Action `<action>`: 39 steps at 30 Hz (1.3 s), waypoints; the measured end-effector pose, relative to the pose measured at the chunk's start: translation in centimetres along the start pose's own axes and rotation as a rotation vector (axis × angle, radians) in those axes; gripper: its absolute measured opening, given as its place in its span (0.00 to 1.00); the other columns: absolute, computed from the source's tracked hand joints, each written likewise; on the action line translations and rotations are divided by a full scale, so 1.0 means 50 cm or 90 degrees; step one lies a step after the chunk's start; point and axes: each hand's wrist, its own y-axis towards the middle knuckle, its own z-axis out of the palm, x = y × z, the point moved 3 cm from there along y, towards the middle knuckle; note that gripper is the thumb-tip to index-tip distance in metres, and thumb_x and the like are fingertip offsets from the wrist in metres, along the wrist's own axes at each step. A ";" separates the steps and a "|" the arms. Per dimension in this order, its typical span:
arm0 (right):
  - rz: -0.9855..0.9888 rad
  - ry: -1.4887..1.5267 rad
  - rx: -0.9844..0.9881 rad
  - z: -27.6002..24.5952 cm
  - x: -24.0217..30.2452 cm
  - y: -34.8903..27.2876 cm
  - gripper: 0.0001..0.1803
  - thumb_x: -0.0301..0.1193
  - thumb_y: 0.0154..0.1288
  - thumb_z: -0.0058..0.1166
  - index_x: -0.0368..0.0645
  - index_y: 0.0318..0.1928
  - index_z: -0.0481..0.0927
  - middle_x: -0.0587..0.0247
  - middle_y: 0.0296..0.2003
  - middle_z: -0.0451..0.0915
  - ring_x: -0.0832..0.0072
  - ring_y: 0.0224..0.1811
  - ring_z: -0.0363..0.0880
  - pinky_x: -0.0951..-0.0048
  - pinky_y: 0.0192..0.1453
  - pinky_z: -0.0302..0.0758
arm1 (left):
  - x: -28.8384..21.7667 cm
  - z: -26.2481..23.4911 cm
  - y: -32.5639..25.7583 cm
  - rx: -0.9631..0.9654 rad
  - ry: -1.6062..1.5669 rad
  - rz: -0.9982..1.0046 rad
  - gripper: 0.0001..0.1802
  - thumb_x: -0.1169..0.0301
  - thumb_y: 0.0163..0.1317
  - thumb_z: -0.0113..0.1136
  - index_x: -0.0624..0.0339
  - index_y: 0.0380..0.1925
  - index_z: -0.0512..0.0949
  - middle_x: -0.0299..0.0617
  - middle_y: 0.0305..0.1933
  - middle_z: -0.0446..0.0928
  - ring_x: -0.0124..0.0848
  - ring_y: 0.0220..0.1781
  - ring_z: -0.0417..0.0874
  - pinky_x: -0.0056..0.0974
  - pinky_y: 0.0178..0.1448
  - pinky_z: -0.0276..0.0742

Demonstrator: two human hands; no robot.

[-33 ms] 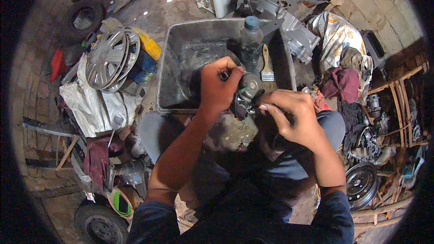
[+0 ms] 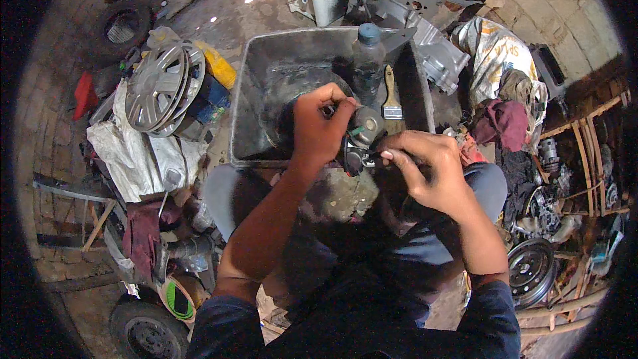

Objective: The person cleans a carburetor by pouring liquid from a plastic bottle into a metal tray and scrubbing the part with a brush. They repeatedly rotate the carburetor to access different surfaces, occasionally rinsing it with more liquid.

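A small mechanical part, with a round grey metal top and a darker body, is between my hands at the near edge of a grey plastic tub. My left hand is closed at its left side, fingers curled and thumb against the part. A short green piece shows across the round top. From the right, my right hand pinches at the part's lower right side, thumb and forefinger close together. Whatever lies in that pinch is too small to make out.
Inside the tub stand a clear bottle with a blue cap and a paintbrush. Silver wheel covers lie to the left. Beyond the tub's right side is a metal gear housing. A black wheel rim rests at the lower right.
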 end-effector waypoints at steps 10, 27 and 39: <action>-0.095 -0.055 0.001 0.027 0.013 -0.029 0.19 0.15 0.45 0.60 0.34 0.42 0.79 0.50 0.30 0.79 0.53 0.31 0.80 0.57 0.38 0.78 | -0.006 -0.002 -0.003 0.002 -0.012 0.018 0.08 0.75 0.62 0.62 0.67 0.25 0.78 0.37 0.22 0.77 0.21 0.29 0.75 0.33 0.35 0.69; 0.037 0.017 -0.017 0.022 0.001 -0.020 0.05 0.17 0.62 0.57 0.33 0.38 0.81 0.46 0.32 0.82 0.50 0.35 0.84 0.60 0.41 0.79 | -0.004 -0.004 -0.004 0.016 -0.011 -0.002 0.07 0.76 0.62 0.63 0.67 0.25 0.79 0.36 0.22 0.76 0.20 0.28 0.74 0.32 0.34 0.69; 0.102 0.117 -0.022 0.035 -0.009 -0.021 0.03 0.18 0.64 0.57 0.35 0.37 0.81 0.48 0.30 0.82 0.55 0.32 0.85 0.65 0.38 0.78 | -0.009 -0.003 -0.005 -0.002 -0.019 -0.011 0.09 0.76 0.63 0.63 0.67 0.24 0.77 0.34 0.20 0.74 0.19 0.26 0.71 0.33 0.32 0.67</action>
